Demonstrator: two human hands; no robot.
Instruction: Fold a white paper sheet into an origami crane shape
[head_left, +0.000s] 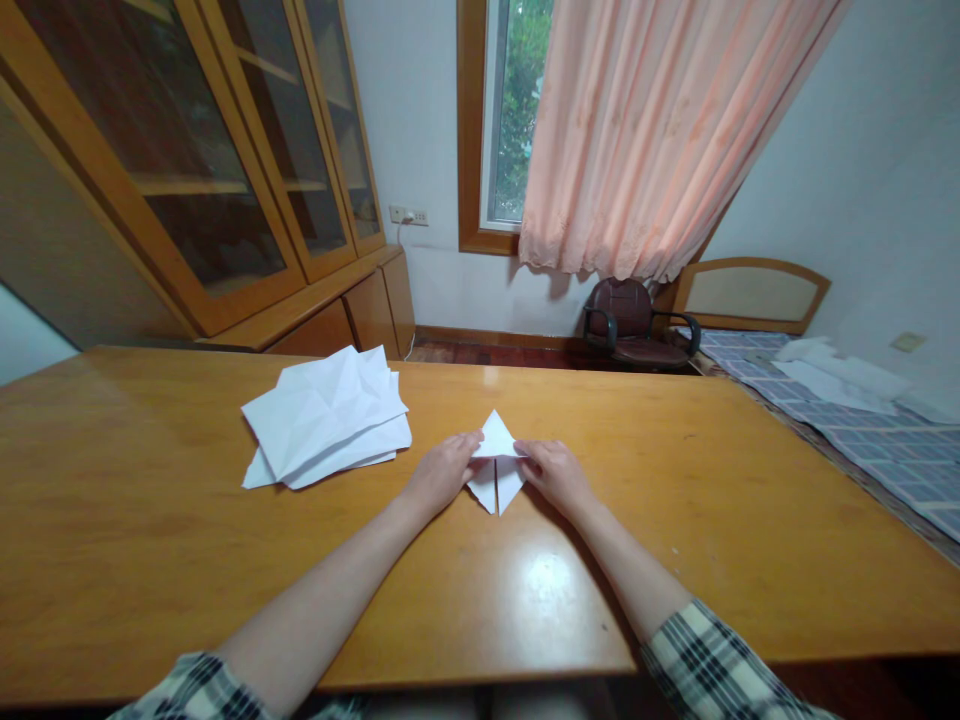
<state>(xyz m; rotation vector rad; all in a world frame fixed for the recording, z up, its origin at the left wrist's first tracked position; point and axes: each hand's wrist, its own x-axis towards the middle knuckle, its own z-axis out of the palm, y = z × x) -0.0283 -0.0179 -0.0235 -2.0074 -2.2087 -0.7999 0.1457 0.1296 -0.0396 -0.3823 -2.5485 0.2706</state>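
From the head view I read the workpiece first: a small folded sheet of white paper (495, 440), lying on the broad yellow-brown wooden table (150, 560) in front of me, directly between the two hands. Its long axis runs away from my viewpoint. The single triangular point is at the far end; two pointed flaps, separated by a narrow slit, are at the near end.

The governing relation is the crosswise edge at the base of the triangle. This edge spans from one hand to the other, across the long axis, and ends at the fingertips on each side.

Left hand (448, 468): fingers pinched on the left corner of the folded sheet. Right hand (556, 470): fingers pinched on the right corner, opposite. I cannot tell how firmly either one presses. Neither hand is nearer; both are in contact. The far point and the near flap tips are clear of the fingers.

To the left of and slightly beyond the left hand I note a loose stack of creased white paper sheets (326, 415), apart from the workpiece. Both forearms come in from the near side, bare below black-and-white plaid sleeves (705, 650).
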